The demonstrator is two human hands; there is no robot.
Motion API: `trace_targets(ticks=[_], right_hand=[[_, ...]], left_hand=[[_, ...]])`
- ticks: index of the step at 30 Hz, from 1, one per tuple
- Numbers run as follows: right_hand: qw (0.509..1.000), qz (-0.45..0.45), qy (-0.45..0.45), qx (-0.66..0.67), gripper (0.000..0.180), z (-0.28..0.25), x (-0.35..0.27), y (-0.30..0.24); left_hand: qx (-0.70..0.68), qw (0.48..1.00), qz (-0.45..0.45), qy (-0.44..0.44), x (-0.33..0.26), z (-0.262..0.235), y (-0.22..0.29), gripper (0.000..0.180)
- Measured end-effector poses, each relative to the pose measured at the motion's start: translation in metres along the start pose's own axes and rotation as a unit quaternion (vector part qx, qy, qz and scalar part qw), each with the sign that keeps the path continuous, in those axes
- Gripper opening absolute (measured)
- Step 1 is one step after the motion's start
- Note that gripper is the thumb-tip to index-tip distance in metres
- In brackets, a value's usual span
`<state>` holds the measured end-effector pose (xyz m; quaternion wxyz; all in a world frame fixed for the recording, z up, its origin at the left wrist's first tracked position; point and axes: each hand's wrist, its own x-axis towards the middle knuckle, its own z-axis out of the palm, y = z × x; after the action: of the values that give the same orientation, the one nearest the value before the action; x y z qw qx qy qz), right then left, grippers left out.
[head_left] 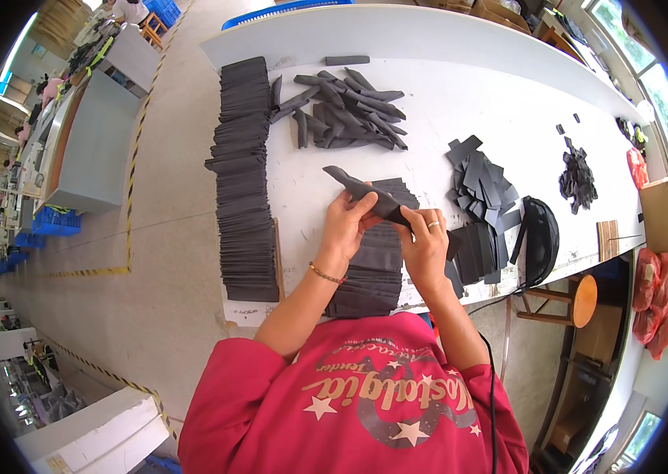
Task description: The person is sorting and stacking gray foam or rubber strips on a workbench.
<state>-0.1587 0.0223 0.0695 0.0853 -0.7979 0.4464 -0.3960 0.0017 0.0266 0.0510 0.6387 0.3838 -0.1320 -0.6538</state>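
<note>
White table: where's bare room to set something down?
Bare: between the rolled black heap and flat strips, and between those strips and the small bits. Crowded: the left end, under a long black row, and the near middle, under a black stack.

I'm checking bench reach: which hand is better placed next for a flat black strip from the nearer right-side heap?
Probably the right hand: it is closer to the flat black strips than the left hand, though both grip the folded black piece.

left hand [349, 223] and right hand [426, 243] close together – fingers curled, thumbs pinching – with bare forearms [294, 313] angled inward from below.
</note>
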Motion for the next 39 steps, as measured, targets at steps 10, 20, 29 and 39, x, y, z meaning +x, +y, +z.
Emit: trace_targets(ticks=[10,20,29,39], right_hand=[[0.998,0.011,-0.017,0.065,0.045,0.010,0.005,-0.013],[0.993,-0.032,-0.083,0.079,0.034,0.000,0.000,-0.006],[0.987,-0.034,-0.123,0.099,0.033,-0.014,0.008,-0.003],[0.980,-0.060,-0.155,0.109,0.023,-0.028,0.017,0.010]], left_hand=[[-0.064,0.996,0.025,-0.054,-0.003,0.015,-0.014,0.033],[-0.088,0.986,0.049,-0.131,-0.005,0.019,-0.031,0.025],[-0.150,0.982,0.031,-0.112,-0.007,0.024,-0.028,0.029],[-0.155,0.983,0.101,-0.003,-0.004,0.030,0.006,0.032]])
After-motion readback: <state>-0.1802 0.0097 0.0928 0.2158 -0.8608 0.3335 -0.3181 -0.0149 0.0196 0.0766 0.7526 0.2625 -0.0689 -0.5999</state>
